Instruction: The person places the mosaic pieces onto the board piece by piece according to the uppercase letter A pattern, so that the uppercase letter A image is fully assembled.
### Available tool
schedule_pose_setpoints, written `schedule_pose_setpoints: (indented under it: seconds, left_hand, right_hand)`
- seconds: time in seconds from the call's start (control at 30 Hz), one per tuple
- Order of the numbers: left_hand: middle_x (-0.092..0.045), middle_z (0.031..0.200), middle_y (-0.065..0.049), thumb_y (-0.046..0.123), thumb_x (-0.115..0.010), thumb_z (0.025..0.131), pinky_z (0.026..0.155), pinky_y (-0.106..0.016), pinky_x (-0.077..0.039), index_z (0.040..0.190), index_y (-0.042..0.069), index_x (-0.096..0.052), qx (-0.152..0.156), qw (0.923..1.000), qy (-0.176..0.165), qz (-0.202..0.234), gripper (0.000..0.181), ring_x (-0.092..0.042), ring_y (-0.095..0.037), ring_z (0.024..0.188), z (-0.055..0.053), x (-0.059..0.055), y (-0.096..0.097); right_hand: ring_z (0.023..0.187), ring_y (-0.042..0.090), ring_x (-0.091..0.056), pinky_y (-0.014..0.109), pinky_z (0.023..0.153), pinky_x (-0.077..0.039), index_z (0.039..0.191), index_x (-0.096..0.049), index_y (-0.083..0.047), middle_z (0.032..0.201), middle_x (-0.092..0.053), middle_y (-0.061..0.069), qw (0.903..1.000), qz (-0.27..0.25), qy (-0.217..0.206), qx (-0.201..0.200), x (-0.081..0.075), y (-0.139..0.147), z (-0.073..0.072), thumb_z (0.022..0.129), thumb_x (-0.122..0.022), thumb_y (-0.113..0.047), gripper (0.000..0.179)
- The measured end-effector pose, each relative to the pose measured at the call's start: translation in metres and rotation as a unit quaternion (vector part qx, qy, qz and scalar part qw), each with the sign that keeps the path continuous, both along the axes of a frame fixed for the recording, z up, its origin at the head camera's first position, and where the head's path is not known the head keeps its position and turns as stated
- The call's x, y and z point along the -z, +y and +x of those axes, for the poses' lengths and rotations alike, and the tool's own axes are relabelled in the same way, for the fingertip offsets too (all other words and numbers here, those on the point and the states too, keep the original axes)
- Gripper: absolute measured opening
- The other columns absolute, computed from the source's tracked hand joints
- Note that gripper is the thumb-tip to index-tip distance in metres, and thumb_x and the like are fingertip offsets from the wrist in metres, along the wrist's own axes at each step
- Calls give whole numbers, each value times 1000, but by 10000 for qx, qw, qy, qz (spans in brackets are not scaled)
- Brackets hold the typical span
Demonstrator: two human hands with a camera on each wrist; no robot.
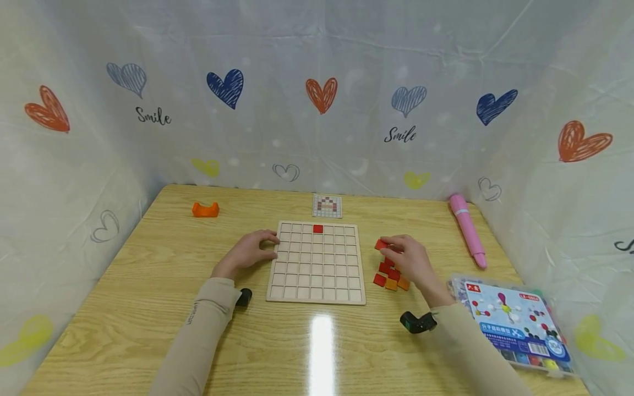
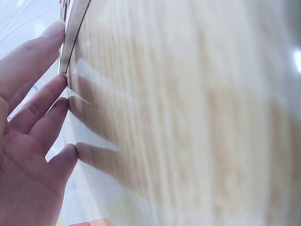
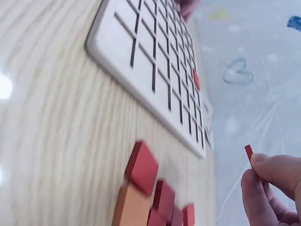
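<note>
A wooden grid board (image 1: 317, 263) lies mid-table, with one red square tile (image 1: 318, 229) set in its far row. My left hand (image 1: 249, 252) rests at the board's left edge, its thumb and fingertips touching the rim and the table; in the left wrist view the fingers (image 2: 40, 101) are spread along that edge. To the right of the board, my right hand (image 1: 407, 257) pinches a red tile (image 3: 249, 151) between thumb and fingers, raised above a small pile of red and orange tiles (image 1: 380, 280). The hand hides part of the pile.
A pattern card (image 1: 327, 206) lies just behind the board. An orange plastic piece (image 1: 205, 210) sits at the far left. On the right are a pink pen-like stick (image 1: 468, 231) and a clear box with a molecule-model label (image 1: 512, 322). A curtain hangs round the table.
</note>
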State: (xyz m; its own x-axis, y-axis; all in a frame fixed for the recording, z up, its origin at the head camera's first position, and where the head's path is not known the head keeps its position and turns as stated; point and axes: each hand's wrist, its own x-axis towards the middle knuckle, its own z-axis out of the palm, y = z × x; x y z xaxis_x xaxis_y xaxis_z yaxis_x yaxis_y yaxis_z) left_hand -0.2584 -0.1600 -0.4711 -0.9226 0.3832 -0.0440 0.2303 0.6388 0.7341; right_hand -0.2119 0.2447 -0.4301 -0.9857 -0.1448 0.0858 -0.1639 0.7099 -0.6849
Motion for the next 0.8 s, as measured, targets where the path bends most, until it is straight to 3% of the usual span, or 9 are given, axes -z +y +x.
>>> schedule_pose_setpoints:
  seconds: [0.23, 0.43, 0.8]
  left_hand:
    - [-47, 146, -14, 14, -74, 88, 117, -51, -23, 121, 7, -67, 16, 10000, 26, -20, 34, -31, -36, 142, -2, 1, 0]
    - [-47, 147, -14, 14, -73, 88, 117, -51, -22, 121, 6, -67, 21, 10000, 6, -5, 34, -31, -36, 142, -1, 0, 1]
    - [-48, 146, -15, 14, -73, 88, 117, -51, -24, 121, 5, -66, 50, 9999, 105, -122, 35, -33, -36, 140, -2, -1, 0]
  right_hand:
    - [112, 31, -60, 47, 94, -51, 127, -66, -7, 123, -61, 14, 9979, -274, -451, -366, -2, -48, -28, 93, -68, -18, 36]
    - [110, 27, -62, 43, 93, -53, 126, -67, -9, 124, -60, 12, 9943, -317, -648, -780, 8, -89, -53, 92, -70, -16, 35]
    - [99, 23, -61, 37, 84, -53, 122, -70, -6, 116, -65, 11, 9926, 60, -359, -1160, 25, -137, -74, 92, -68, -11, 30]
